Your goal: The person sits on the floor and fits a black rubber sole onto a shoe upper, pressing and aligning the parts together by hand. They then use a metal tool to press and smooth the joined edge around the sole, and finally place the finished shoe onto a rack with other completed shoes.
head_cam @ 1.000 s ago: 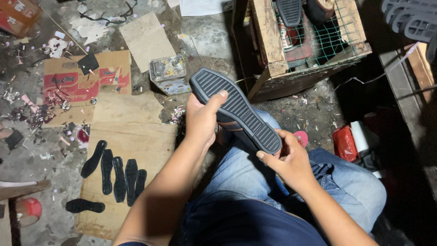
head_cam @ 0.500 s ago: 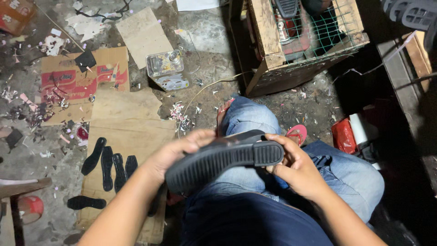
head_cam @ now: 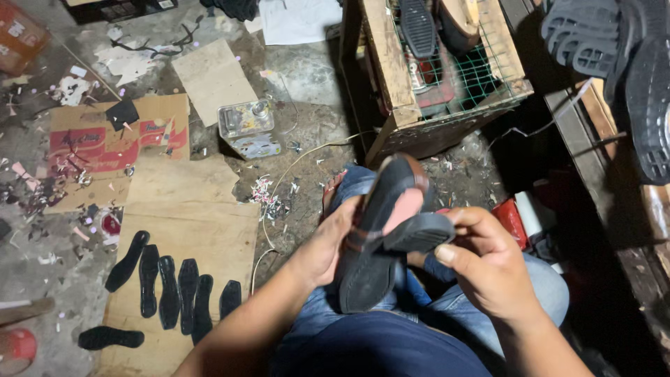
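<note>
The shoe [head_cam: 380, 237] sits over your lap, above your blue-jeaned knees, tipped so that its dark sole faces you and its brown upper edge shows along the left side. The black rubber outsole [head_cam: 419, 234] is peeled partly away near the top, folded toward you, and a pinkish-red layer shows in the gap behind it. Your right hand [head_cam: 488, 269] is closed on that loose flap, thumb on top and fingers curled behind it, pinching it firmly. Your left hand [head_cam: 328, 248] is wrapped around the shoe's left side, palm against the brown edge, fingers hidden behind it, so it grips the body of the shoe while the other hand holds the flap. Beyond your knees stands a wooden crate [head_cam: 391, 70] lined with green mesh, with another dark sole resting on its top. To the left of the crate a small clear plastic container [head_cam: 248, 129] stands on the littered concrete floor. Further left lie flattened cardboard sheets [head_cam: 188, 223], and on the nearer one a row of black cut sole pieces [head_cam: 171, 290] lies side by side, with one more piece apart below them. At the upper right, ridged black soles [head_cam: 614, 42] hang into view above a dark wooden bench edge.
</note>
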